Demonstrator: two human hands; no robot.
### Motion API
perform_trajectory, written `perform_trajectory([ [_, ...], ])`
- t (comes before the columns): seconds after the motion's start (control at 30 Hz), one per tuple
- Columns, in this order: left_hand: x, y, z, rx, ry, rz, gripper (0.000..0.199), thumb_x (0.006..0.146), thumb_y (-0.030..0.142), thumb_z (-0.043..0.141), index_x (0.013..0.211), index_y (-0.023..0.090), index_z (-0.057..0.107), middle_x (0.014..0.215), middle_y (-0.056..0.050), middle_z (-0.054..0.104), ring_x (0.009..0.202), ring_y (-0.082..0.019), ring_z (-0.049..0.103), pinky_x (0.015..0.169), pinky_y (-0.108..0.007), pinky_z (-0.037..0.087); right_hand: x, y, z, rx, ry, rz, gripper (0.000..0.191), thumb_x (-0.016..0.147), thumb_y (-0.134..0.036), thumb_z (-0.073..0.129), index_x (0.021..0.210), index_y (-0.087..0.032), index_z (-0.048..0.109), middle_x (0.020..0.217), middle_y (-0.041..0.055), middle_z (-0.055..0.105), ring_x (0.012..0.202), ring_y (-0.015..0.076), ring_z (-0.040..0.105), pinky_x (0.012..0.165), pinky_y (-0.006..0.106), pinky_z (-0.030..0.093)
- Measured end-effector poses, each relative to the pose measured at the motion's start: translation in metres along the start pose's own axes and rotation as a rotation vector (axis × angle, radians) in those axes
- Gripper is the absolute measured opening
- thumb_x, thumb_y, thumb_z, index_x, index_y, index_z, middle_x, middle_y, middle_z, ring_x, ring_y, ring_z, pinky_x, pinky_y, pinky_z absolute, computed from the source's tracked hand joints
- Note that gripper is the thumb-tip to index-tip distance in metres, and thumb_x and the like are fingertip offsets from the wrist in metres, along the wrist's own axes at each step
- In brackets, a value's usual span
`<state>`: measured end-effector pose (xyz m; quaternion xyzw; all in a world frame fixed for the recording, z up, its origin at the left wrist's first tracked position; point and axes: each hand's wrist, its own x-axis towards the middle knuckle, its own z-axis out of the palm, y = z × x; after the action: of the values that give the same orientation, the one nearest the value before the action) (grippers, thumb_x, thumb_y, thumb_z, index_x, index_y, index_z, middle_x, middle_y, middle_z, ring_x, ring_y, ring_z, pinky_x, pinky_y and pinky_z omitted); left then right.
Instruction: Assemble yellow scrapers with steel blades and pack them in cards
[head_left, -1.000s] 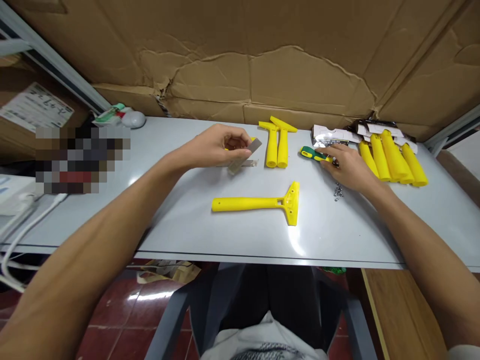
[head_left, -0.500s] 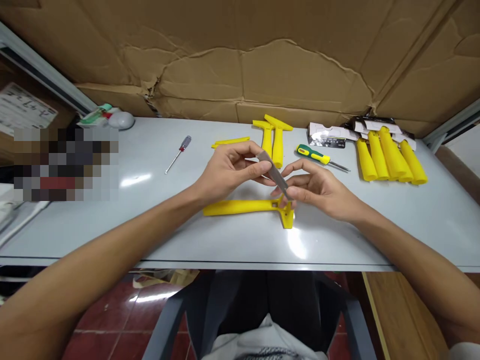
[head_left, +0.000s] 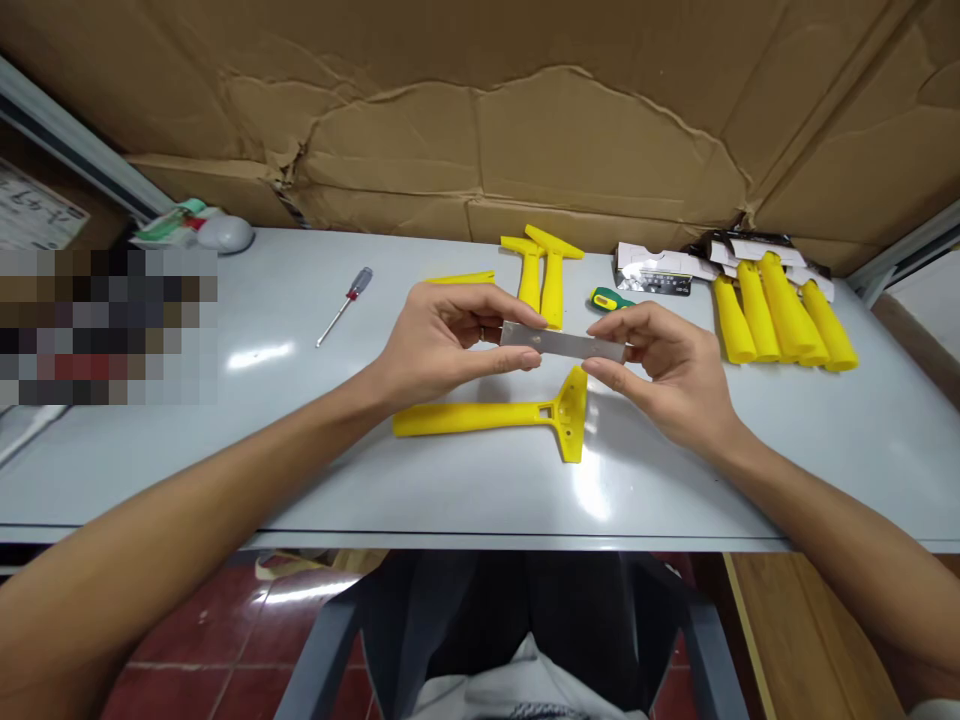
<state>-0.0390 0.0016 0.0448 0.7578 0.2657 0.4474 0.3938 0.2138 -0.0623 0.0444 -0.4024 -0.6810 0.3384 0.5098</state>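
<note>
A flat grey metal scraper blade (head_left: 566,343) is held nearly level above the table, with a small hole toward its left part. My left hand (head_left: 457,345) pinches its left end between thumb and fingers. At the other end, my right hand (head_left: 664,365) grips it the same way. Below the blade lies a yellow plastic scraper handle (head_left: 480,416), its wide head to the right and its grip to the left. A square opening and small holes show in that head.
Behind my hands lie two yellow T-shaped parts (head_left: 551,275) and a thin yellow strip (head_left: 461,278). A grey-handled screwdriver (head_left: 346,303) is at left; a green-yellow screwdriver (head_left: 609,299) is partly hidden. Several yellow handles (head_left: 780,310) and packaging (head_left: 652,270) stand back right, before cardboard (head_left: 585,150).
The blade has turned from a steep slant to nearly level, its broad face showing. My right hand has moved up and right, uncovering the handle's head.
</note>
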Motion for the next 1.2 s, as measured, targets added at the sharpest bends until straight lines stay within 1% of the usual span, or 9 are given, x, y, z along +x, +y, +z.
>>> perform_trajectory([
  [0.2,-0.001,0.0,0.001,-0.012,0.019,0.012,0.033,0.075,0.047,0.098,0.097,0.026,0.084,0.088,-0.001,0.08,0.072,-0.012,0.071,0.063,-0.024,0.059,0.0,-0.002,0.003,0.034,0.045,-0.038,0.025,0.087,-0.023,0.087,0.107,-0.026,0.073,0.104,0.002,0.073,0.095,0.0164,0.07,0.076,0.031,0.059],
  [0.33,-0.001,0.001,0.002,-0.015,0.015,0.021,0.032,0.077,0.046,0.097,0.096,0.026,0.083,0.088,-0.001,0.08,0.073,-0.013,0.072,0.065,-0.024,0.06,0.0,0.0,0.002,0.058,0.042,-0.028,0.025,0.089,-0.023,0.085,0.11,-0.026,0.072,0.106,0.0028,0.073,0.092,0.0157,0.07,0.078,0.031,0.061],
  [0.57,-0.002,0.004,0.002,-0.061,-0.007,0.014,0.029,0.08,0.043,0.095,0.097,0.024,0.08,0.085,0.0,0.08,0.072,-0.013,0.076,0.066,-0.025,0.063,0.0,-0.005,0.002,0.074,0.089,-0.036,0.027,0.089,-0.026,0.085,0.113,-0.026,0.072,0.098,0.0014,0.071,0.074,0.0117,0.064,0.07,0.03,0.061],
  [0.67,-0.004,0.007,0.003,-0.123,-0.073,-0.048,0.02,0.087,0.035,0.09,0.099,0.023,0.08,0.082,0.001,0.08,0.071,-0.014,0.079,0.069,-0.025,0.065,0.0,-0.011,0.003,0.111,0.141,0.001,0.029,0.088,-0.027,0.085,0.113,-0.026,0.07,0.089,-0.0001,0.074,0.071,0.0133,0.069,0.065,0.031,0.062],
  [0.77,-0.005,0.011,0.003,-0.131,-0.138,-0.075,0.021,0.088,0.03,0.088,0.106,0.023,0.08,0.084,0.0,0.082,0.075,-0.015,0.081,0.075,-0.026,0.067,0.001,-0.013,0.003,0.153,0.195,0.079,0.03,0.086,-0.03,0.087,0.11,-0.027,0.07,0.081,-0.0014,0.076,0.068,0.0157,0.073,0.061,0.032,0.061],
  [0.93,-0.003,0.015,-0.003,0.116,-0.381,0.031,0.031,0.095,0.036,0.082,0.122,0.023,0.077,0.099,-0.004,0.083,0.087,-0.015,0.078,0.081,-0.027,0.063,0.011,-0.004,-0.01,0.242,0.24,0.176,0.01,0.086,-0.028,0.086,0.089,-0.023,0.078,0.076,-0.0005,0.076,0.063,0.0118,0.068,0.061,0.028,0.057],
  [1.0,-0.003,0.015,-0.003,0.291,-0.507,0.092,0.041,0.094,0.042,0.082,0.129,0.022,0.074,0.11,-0.006,0.081,0.095,-0.018,0.076,0.087,-0.031,0.06,0.015,0.002,-0.017,0.233,0.201,0.264,0.011,0.085,-0.029,0.088,0.088,-0.021,0.08,0.073,-0.0002,0.075,0.06,0.0107,0.065,0.057,0.026,0.054],
  [1.1,-0.006,0.014,0.001,0.53,-0.646,0.073,0.049,0.095,0.047,0.079,0.136,0.022,0.069,0.128,-0.01,0.075,0.114,-0.025,0.072,0.099,-0.038,0.056,0.018,0.009,-0.022,0.16,0.115,0.399,0.02,0.079,-0.033,0.092,0.085,-0.02,0.079,0.066,-0.0001,0.072,0.056,0.0106,0.062,0.052,0.025,0.05],
  [1.2,-0.014,0.012,0.01,0.64,-0.662,0.018,0.04,0.098,0.035,0.07,0.136,0.021,0.067,0.13,-0.01,0.073,0.118,-0.027,0.07,0.097,-0.039,0.055,0.017,0.013,-0.017,0.089,-0.016,0.497,0.031,0.075,-0.04,0.095,0.086,-0.018,0.076,0.063,0.0,0.071,0.053,0.0101,0.06,0.053,0.024,0.05],
])
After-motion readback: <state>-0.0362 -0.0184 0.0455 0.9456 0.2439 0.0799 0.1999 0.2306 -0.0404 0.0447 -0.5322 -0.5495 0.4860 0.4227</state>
